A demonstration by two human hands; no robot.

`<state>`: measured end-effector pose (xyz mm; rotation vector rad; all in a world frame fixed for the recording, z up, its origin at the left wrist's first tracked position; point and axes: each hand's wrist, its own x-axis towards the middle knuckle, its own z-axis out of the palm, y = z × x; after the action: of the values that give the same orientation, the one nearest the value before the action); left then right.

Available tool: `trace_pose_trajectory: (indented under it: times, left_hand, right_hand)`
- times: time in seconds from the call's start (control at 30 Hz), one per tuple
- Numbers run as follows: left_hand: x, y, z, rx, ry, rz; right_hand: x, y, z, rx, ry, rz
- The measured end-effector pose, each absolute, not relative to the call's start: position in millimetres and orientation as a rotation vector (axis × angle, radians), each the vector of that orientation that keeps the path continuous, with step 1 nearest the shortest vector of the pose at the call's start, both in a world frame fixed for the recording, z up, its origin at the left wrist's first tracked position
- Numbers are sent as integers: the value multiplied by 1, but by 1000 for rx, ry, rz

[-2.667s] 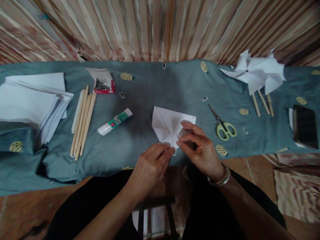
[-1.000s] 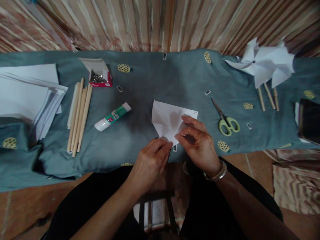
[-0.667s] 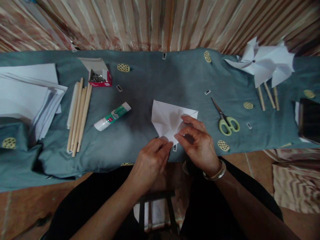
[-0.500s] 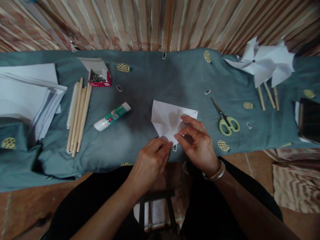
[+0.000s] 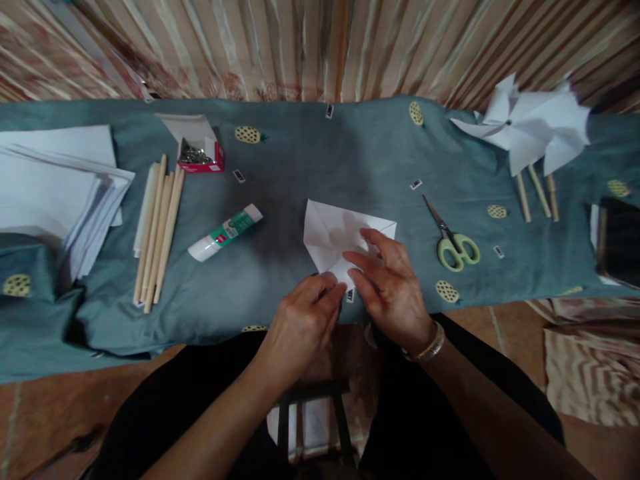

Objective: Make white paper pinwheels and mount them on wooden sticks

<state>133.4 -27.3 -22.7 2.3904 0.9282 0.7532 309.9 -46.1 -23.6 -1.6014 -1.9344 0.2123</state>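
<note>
A creased piece of white paper (image 5: 330, 230) lies near the front edge of the cloth-covered table, in front of me. My left hand (image 5: 307, 313) pinches its near corner between thumb and fingers. Over the paper's right side is my right hand (image 5: 393, 287), with a bracelet at the wrist; its fingers are spread and curved, the tips on or just above the sheet. To the left lies a green and white glue stick (image 5: 225, 233). Scissors (image 5: 451, 243) with green handles rest to the right, apart from my hand.
Wooden sticks (image 5: 159, 233) lie left, beside an open red box (image 5: 200, 157) of small metal pieces. A stack of white paper (image 5: 45, 187) is at far left. White paper pinwheels (image 5: 535, 127) on sticks lie at back right; a dark flat object (image 5: 620, 237) sits at the right edge.
My right hand's thumb and index finger have parted from their pinch and spread over the paper. The left hand keeps its pinch, and the paper has hardly moved.
</note>
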Motion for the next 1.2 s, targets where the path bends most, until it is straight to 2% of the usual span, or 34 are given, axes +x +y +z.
trace_pose_trajectory:
  times: [0.43, 0.67, 1.2]
  left_hand:
    - [134, -27, -22, 2400, 937, 736]
    - [134, -27, -21, 2396, 941, 722]
    - [136, -27, -21, 2397, 968, 661]
  right_hand:
    - [306, -51, -28, -1656, -2077, 142]
    - [299, -62, -36, -1665, -2191, -38]
    - [300, -55, -37, -1660, -2179, 95]
